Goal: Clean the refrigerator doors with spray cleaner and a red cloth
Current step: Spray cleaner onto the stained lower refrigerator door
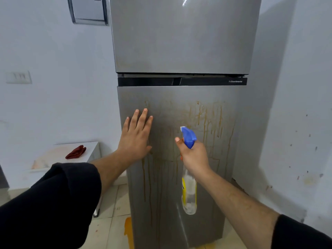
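Left hand (136, 136) flat, fingers apart, on stained lower door (179, 112). Right hand (195, 156) clamped round spray bottle (189, 193). Red cloth (75, 152) on white table (93, 150), far left.

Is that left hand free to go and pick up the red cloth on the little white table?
Probably yes. The left hand is empty, lying flat on the lower door, and nothing stands between it and the red cloth on the white table to its left.

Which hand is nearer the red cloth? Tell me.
Left. The left hand lies flat on the lower door, right of the red cloth; the right hand is farther right.
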